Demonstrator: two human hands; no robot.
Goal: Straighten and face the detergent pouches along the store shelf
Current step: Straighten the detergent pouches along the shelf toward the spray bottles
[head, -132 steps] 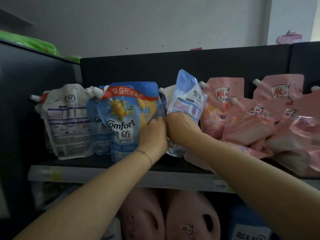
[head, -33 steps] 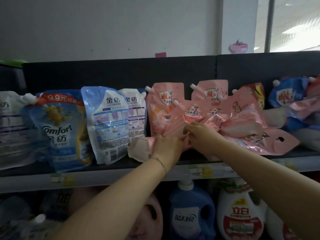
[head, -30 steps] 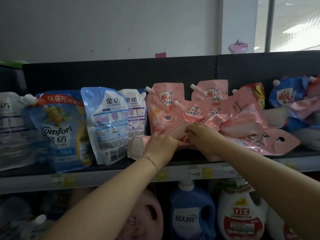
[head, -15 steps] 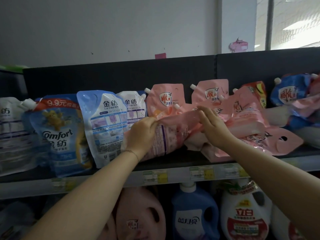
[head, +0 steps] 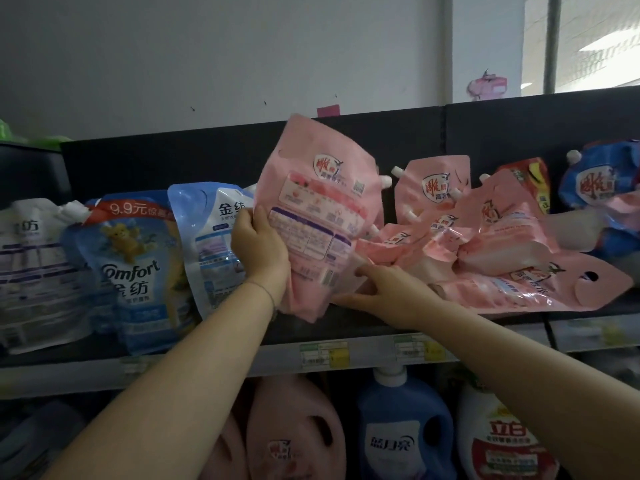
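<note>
The shelf (head: 214, 363) carries the whole row. Over its left part the blue Comfort pouch (head: 135, 265) and the light-blue pouch (head: 207, 244) stand upright. Over its right part a heap of pink pouches (head: 502, 244) lies slumped and overlapping.

Above the shelf's middle I hold one pink pouch (head: 318, 216) clear of the deck. Its long axis is close to upright, with the top tipped a little to the right. The side towards me shows a printed table and a barcode, so I take it for the back; the front probably faces the shelf's rear wall. The spout (head: 385, 181) juts out at the upper right corner.

I judge the pouch soft and sloshy, with its weight low and a slick film skin. It should sag if lifted by a corner, so the side seams look like the best hold.

My left hand (head: 259, 247) grips the left seam, thumb on the face. My right hand (head: 384, 289) is just over the shelf deck, fingers stretched to the pouch's lower right edge and grasping nothing that I can see.
</note>
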